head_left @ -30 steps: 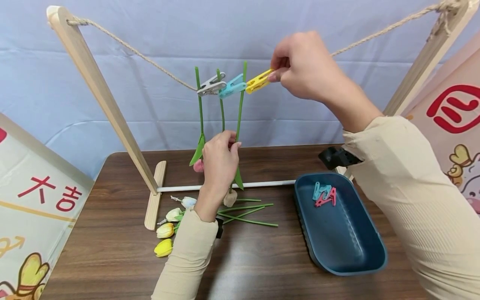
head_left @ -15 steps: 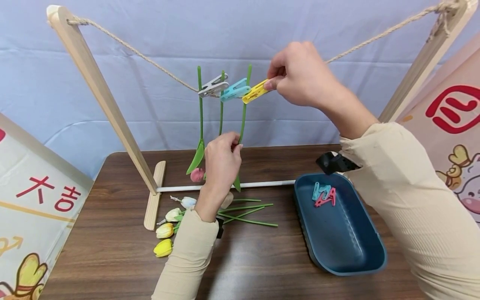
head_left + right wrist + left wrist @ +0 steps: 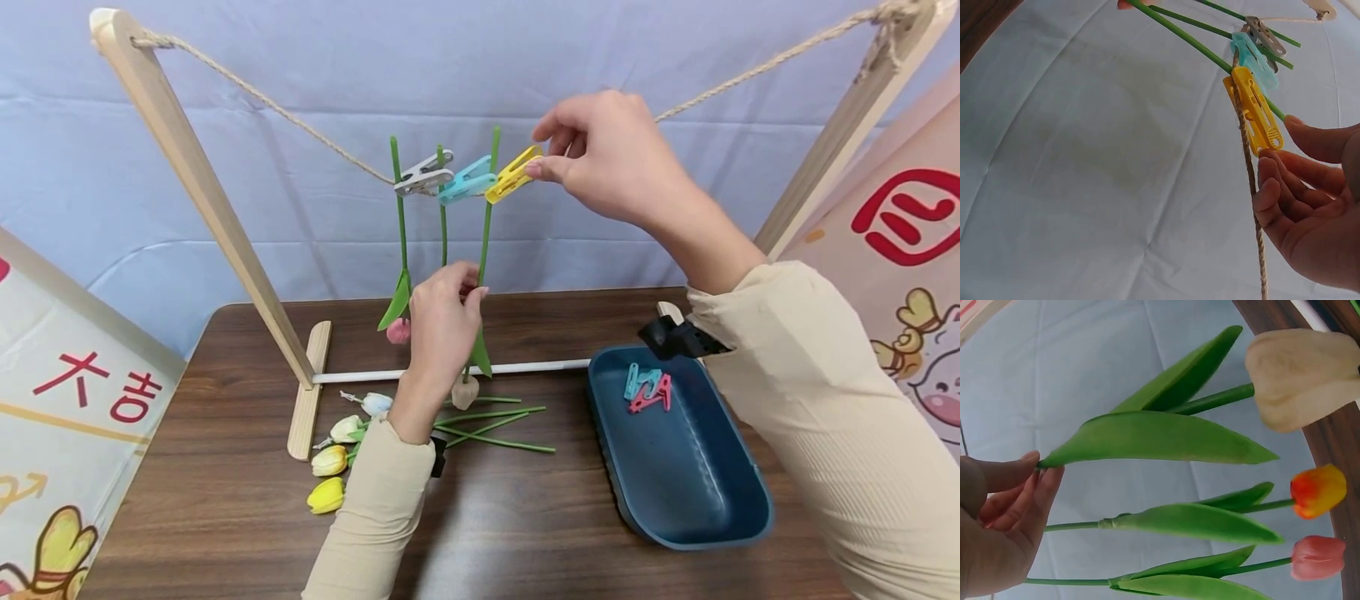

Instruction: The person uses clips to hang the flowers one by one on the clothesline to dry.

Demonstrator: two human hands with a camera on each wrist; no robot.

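My left hand (image 3: 442,321) pinches the stem of a beige artificial tulip (image 3: 1300,381), which hangs head down. A yellow clothespin (image 3: 513,174) clips that tulip's stem to the rope (image 3: 1254,181). Beside the yellow clothespin, my right hand (image 3: 615,154) has its thumb and index finger spread apart. The fingertips still touch the handle end, as the right wrist view shows. To the left, a light blue clothespin (image 3: 467,180) and a grey clothespin (image 3: 423,174) hold an orange-yellow tulip (image 3: 1319,492) and a pink tulip (image 3: 1317,557), both head down.
A wooden frame (image 3: 202,192) carries the sagging rope, with a white rod (image 3: 536,367) near its base. Several tulips (image 3: 330,461) lie on the brown table (image 3: 525,525). At the right stands a dark blue basin (image 3: 622,500) with blue and red clothespins (image 3: 651,392) inside.
The yellow clothespin has moved down and left onto the rope and stem. My right hand has lowered and its pinch has loosened. My left hand stays at the stem.
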